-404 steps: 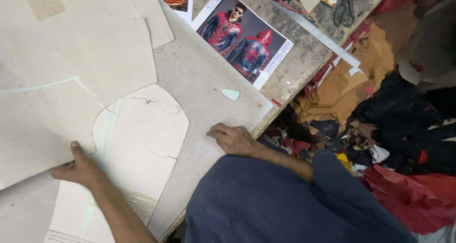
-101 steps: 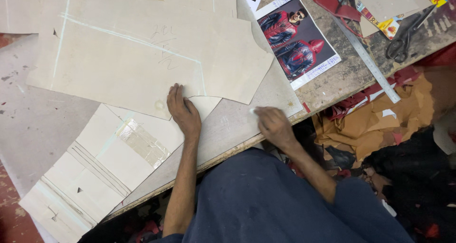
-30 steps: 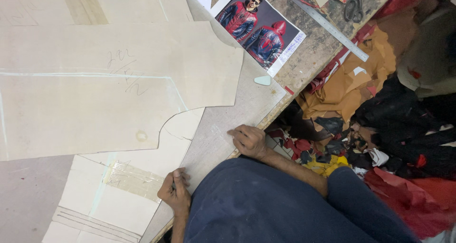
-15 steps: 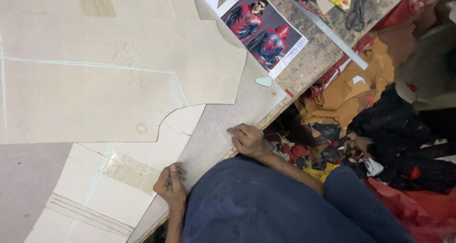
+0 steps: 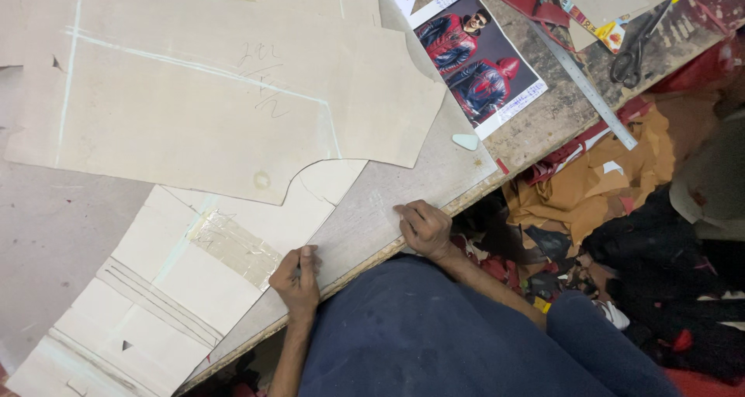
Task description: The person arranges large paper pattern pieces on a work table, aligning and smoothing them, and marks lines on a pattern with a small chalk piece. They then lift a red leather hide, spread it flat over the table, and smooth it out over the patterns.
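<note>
A: Item one, left hand [image 5: 297,279]?
B: At the table's near edge, fingers pinched on the corner of the lower pattern [image 5: 167,288], a pale card piece patched with clear tape [image 5: 233,246]. Grasping, as far as shows.

A: Item two, right hand [image 5: 423,228]?
B: Resting on the table [image 5: 372,211] by its edge, fingers curled loosely, knuckles up. Nothing seen inside it; whether it holds some small thing, cannot tell.

A: Item three, the patterns?
B: Upper pattern [image 5: 202,110], large, with pencil marks and a curved cut-out, lies flat and overlaps the lower one's far edge. The lower pattern runs out past the table's near left edge, ruled lines and a small notch near its end.

A: Other stock?
B: Photo print [image 5: 479,63] of red jackets, just beyond the upper pattern. Chalk [image 5: 466,142], pale and wedge-shaped, lying between print and right hand, touching neither. Steel ruler [image 5: 586,90] along the far right edge; scissors [image 5: 632,52] beside it. Leather scraps [image 5: 597,187], tan, red and black, heaped below the table.

A: Progress?
B: Judged early. Patterns are laid out and one is gripped; chalk, ruler and scissors lie untouched. No leather is spread on the table, so no tracing or cutting shows.
</note>
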Demonstrator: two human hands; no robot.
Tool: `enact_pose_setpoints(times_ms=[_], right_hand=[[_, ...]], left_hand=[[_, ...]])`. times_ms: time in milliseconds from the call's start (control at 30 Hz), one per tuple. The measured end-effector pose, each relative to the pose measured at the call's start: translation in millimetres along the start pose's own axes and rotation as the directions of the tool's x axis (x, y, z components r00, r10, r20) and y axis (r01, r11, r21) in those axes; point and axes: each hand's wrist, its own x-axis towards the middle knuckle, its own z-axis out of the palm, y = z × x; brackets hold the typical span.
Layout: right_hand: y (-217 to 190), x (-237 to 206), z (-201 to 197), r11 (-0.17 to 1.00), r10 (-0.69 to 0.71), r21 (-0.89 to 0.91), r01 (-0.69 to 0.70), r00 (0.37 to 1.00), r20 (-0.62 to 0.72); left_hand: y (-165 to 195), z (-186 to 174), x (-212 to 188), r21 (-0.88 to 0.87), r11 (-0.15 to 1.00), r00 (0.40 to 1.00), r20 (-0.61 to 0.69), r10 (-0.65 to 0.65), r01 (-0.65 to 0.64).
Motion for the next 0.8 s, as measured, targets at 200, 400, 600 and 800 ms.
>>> enact_pose_setpoints(times_ms=[200,400,600,800], right_hand=[[6,1,-3,0.999,-0.049,0.016,0.048,0.998,0.045],[10,0,-3,0.996,-0.080,0.030,0.078,0.996,0.038],[8,-1,-5,0.998,-0.056,0.024,0.055,0.998,0.041],[1,10,-18,0.969,0.160,0.153,-0.196,0.962,0.222]], left_hand=[[-6,0,3,0.062,0.998,0.994,0.108,0.012,-0.019],[15,-6,17,-0.188,0.978,0.928,0.372,-0.009,0.085],[52,-2,34,-0.818,0.138,0.827,0.535,-0.170,0.558],[67,-3,48,-0.149,0.938,0.949,-0.008,-0.316,0.312]])
